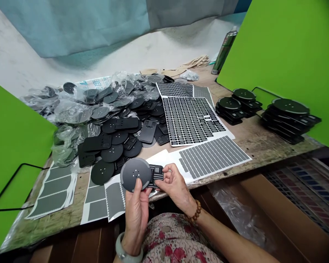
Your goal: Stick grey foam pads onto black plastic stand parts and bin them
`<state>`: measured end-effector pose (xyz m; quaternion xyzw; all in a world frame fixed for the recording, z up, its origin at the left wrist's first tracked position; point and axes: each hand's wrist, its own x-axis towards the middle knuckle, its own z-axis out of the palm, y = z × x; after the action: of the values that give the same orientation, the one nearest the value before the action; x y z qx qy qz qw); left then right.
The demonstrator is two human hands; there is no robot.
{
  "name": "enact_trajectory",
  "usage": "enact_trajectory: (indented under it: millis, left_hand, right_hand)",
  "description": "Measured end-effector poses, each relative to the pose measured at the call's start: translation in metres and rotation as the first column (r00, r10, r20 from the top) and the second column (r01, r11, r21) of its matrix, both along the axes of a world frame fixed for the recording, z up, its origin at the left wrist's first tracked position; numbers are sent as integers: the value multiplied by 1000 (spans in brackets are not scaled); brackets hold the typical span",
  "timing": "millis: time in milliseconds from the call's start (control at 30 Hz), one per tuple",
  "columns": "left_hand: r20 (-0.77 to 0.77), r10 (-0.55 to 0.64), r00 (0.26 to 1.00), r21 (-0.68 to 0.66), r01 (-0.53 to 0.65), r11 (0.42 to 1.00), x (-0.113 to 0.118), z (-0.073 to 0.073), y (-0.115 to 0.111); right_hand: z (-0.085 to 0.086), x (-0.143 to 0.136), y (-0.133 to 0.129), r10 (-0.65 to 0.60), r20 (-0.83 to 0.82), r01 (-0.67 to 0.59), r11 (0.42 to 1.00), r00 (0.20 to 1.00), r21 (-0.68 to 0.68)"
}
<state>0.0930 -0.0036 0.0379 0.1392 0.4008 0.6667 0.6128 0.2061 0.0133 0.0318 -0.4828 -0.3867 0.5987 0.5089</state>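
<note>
A black part with a round disc [135, 173] and a rectangular slotted plate [157, 174] is held up over the table's front edge. My left hand [137, 210] grips the disc from below, its thumb lying on the face near the small holes. At the plate's right end, my right hand [174, 184] pinches the corner between thumb and fingers. Behind them lies a heap of similar black parts [112, 152], many in clear plastic bags [71, 109]. A sheet of small black labels [192, 120] and a sheet of grey strips [214, 155] lie to the right.
Stacked black parts [289, 117] stand at the right beside a green panel [290, 65]. Another green panel [16, 146] with a black wire frame is at the left. Grey sticker sheets [55, 190] lie front left. A spray can [224, 51] stands at the back; cardboard boxes sit below.
</note>
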Motion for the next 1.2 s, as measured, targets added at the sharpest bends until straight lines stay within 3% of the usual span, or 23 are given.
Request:
enact_trajectory:
  millis: [133,233,333,400,500,600,667,767,933,1200]
  left_hand:
    - [13,1,1000,-2,-1,1000,-1,1,1]
    - [9,-10,1000,-6,10,1000,-2,1,1]
    - [14,-43,999,7,43,999,-1,2,2]
    - [61,-79,995,9,79,997,-3,4,3]
    - [200,-110,974,-23,117,993,-11,8,5]
    - [335,-107,936,-132,159,978,-21,13,6]
    - [386,-129,914,-172,208,963,-26,16,6]
    - [385,-170,907,-143,241,960,-27,18,7]
    - [353,-203,913,-117,258,959,-23,14,9]
    - [307,-164,937,-128,212,969,-24,11,13]
  right_hand:
    - [-1,5,-2,15,-132,-20,999,991,-39]
    - [-1,10,-2,93,-166,-100,994,982,-38]
    - [0,15,-1,151,-163,-155,988,975,-9]
    - [1,18,0,109,-85,-106,994,990,37]
    - [2,25,-2,-41,180,-11,961,983,276]
    - [1,32,-6,-157,349,-65,835,924,547]
    - [-2,33,-8,-175,381,-98,796,908,597]
    - [-7,33,-9,-189,342,-34,833,920,552]
    - [-8,32,-5,-66,175,10,954,982,299]
    - [-2,36,-8,53,-177,-50,999,983,18]
